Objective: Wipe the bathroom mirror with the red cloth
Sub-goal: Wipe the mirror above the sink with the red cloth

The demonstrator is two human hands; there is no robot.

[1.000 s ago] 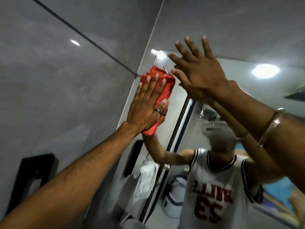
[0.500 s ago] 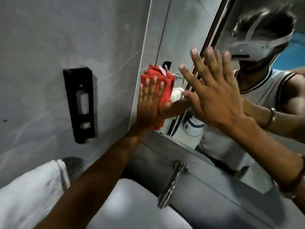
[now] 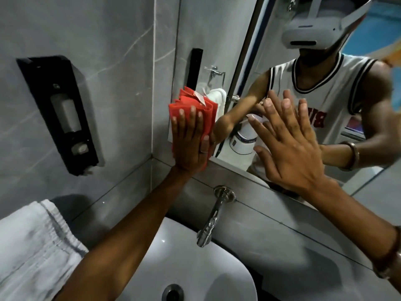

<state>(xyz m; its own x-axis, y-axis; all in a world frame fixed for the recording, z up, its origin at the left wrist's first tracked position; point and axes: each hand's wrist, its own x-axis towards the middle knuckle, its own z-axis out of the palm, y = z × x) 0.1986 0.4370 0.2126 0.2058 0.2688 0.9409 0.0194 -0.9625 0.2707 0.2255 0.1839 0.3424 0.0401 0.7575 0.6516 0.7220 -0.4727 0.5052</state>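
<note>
I'd keep my left hand (image 3: 191, 140), fingers together, flat on the folded red cloth (image 3: 194, 109) at the frameless wall mirror's (image 3: 260, 51) 7 o'clock corner, w/ my spread right hand (image 3: 288, 144) bracing the glass, & sweep toward 3 o'clock.

My left hand (image 3: 191, 140) is raised in front of me, palm flat and facing away, fingers straight and close together, pointing up. A ring sits on one finger near the thumb side. My bare left forearm runs up to it from the lower left, wrist nearly straight. My right hand (image 3: 288, 146) is also up, to the right of the left and apart from it, palm forward, fingers spread wide and tilted up and left, thumb out low. My right forearm comes in from the lower right, with a bangle at the wrist.
</note>
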